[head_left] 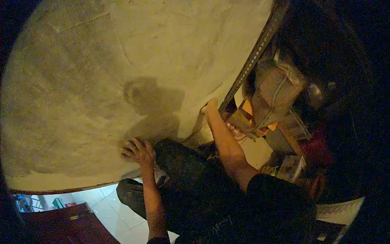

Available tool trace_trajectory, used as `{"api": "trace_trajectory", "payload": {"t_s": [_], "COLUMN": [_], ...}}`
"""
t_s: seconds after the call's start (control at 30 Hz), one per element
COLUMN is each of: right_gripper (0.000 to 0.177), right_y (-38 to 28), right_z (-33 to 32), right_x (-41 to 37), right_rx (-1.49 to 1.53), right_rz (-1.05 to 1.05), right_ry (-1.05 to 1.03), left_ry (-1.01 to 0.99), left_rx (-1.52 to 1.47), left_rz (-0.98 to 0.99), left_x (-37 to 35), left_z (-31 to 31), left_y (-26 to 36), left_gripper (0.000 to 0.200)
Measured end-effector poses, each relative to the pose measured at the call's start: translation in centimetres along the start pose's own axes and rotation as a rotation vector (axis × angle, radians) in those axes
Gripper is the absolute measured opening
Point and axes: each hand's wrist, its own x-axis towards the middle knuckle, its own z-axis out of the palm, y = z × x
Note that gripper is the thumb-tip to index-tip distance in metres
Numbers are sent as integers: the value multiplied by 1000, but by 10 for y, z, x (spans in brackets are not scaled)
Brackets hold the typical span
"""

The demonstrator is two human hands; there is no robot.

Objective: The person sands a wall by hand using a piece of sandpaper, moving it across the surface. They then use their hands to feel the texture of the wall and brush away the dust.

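Observation:
My left hand [139, 152] rests against the rough plastered wall [81, 101], its fingers spread, near my bent knee. Farther right, my right hand [209, 106] touches the wall's surface close to a dark perforated metal edge [248, 67]. Its fingers look bent, and whether it holds anything is too dim to make out. A shadow of a head and shoulders falls on the wall between and above both hands.
Bags [280, 87], boxes [291, 167] and other items crowd the dark space on the right. At the lower left are a dark red panel [69, 223] and a pale tiled floor [111, 209].

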Motion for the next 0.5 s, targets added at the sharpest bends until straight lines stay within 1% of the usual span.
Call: {"api": "trace_trajectory", "payload": {"t_s": [0.13,0.2,0.23,0.3,0.33,0.4,0.43,0.5], "right_gripper": [53,53,53,53,53,52,52,52], "right_y": [-58,-71,-70,-58,-48,-21,-7,12], "right_z": [23,32,33,31,23,5,-5,-20], "right_x": [5,6,6,6,9,16,20,25], "right_rx": [10,22,23,18,13,-8,-22,-37], "right_rz": [-159,-234,-259,-295,-295,-237,-195,-110], "right_ry": [4,12,20,42,48,65,66,56], "left_ry": [-69,-26,-24,-148,-149,-46,-48,-16], "left_rx": [1,-47,-46,-10,-7,92,92,-13], "left_rz": [-25,-62,-63,-89,-88,-8,2,-41], "left_x": [-9,-13,-20,-34,-23,-1,-2,-7], "left_z": [1,11,14,18,10,-2,-2,7], "left_y": [-3,-5,-6,-9,-6,-2,-4,-6], "left_gripper": [59,58,58,59,59,74,74,62]}}
